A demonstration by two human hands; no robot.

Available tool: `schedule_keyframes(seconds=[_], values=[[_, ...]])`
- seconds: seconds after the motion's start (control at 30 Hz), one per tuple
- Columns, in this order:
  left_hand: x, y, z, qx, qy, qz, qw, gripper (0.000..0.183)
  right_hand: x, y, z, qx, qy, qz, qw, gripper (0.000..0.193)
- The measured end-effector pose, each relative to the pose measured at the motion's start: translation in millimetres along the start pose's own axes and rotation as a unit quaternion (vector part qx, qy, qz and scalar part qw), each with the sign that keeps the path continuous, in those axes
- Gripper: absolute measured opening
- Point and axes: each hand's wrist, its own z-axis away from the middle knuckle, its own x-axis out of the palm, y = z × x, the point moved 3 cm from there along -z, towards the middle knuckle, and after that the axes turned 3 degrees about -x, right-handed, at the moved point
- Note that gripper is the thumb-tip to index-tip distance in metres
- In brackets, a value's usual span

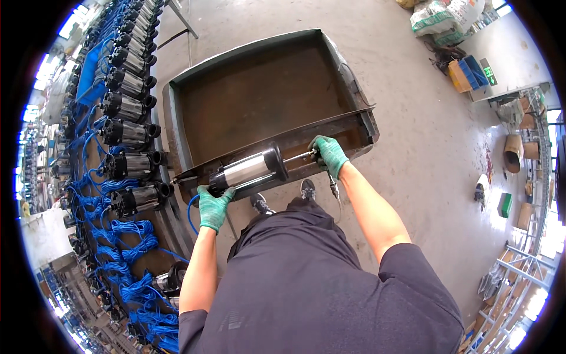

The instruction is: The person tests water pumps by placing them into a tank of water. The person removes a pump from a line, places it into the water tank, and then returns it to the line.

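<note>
So I've got this silver-and-black pump lying sideways over the narrow near section of a big metal tank; can't tell if it's resting on it or just held up. My gloved left hand is gripping the pump's left end, some fingers out of sight, with a blue cable looping down beside it. My gloved right hand, above the tank's near right part, is closed around a thin metal rod pointing at the pump's other end, and a hose dangles below that hand. Left of the tank there's a long row of similar pumps plus piles of blue cable coils. White sacks sit well off beyond the tank's far right corner.
</note>
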Motion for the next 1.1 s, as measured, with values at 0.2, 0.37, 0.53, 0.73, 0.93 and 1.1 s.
schedule_keyframes(seconds=[0.2,0.37,0.53,0.73,0.93,1.1], values=[[-3.7,-4.7,-2.9,0.009,0.01,-0.031,0.999,0.063,6.6,8.6,-11.0,-0.037,0.017,-0.001,0.999,0.029],[-4.6,3.7,1.7,0.006,0.02,-0.045,0.999,0.064,3.7,14.3,-16.9,-0.016,0.035,0.031,0.999,0.028],[-6.0,7.5,2.2,-0.004,0.021,-0.054,0.998,0.067,9.0,13.5,-13.2,-0.005,0.049,0.007,0.999,0.027],[-4.6,-3.3,-1.8,0.001,0.002,-0.023,1.0,0.067,6.7,20.5,-20.4,-0.007,0.06,0.016,0.998,0.028],[-0.4,-14.4,-2.4,0.029,0.015,0.011,0.999,0.062,-4.8,19.8,-12.4,-0.024,0.013,0.021,0.999,0.022],[5.9,-24.7,-5.1,0.025,0.015,0.052,0.998,0.062,-57.9,-17.2,8.9,-0.065,-0.002,0.155,0.986,0.033]])
